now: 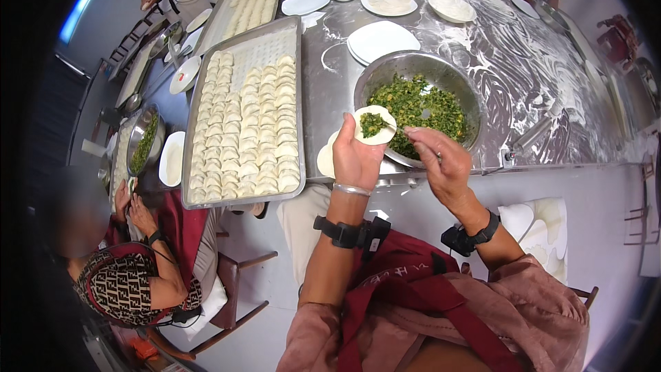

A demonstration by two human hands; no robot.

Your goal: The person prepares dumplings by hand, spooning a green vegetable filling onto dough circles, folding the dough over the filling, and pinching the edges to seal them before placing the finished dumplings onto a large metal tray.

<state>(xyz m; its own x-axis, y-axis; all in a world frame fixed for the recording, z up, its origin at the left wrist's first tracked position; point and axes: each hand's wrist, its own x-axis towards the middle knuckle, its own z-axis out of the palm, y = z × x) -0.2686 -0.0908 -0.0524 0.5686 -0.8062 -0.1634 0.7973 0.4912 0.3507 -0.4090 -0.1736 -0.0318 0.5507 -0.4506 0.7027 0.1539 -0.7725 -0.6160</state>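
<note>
On my left hand [356,157] lies a round dumpling wrapper [379,138], held up over the near left rim of a steel bowl [467,82]. Chopped green filling [371,125] sits on the wrapper. My right hand [441,157] grips a thin metal utensil [395,128], whose tip touches the filling; its exact kind is hidden. More green and yellow filling [434,106] fills much of the bowl. Partly behind my left hand, pale wrappers [326,157] show at the table edge. Left of the bowl, a metal tray [303,113] bears rows of folded dumplings [250,134].
White plates [384,41] stand behind the bowl, with plates of wrappers [389,2] farther back. Flour covers the steel table [526,77] at right. A co-worker [150,268] sits at left beside another filling bowl [157,139]; other people stand at the far side.
</note>
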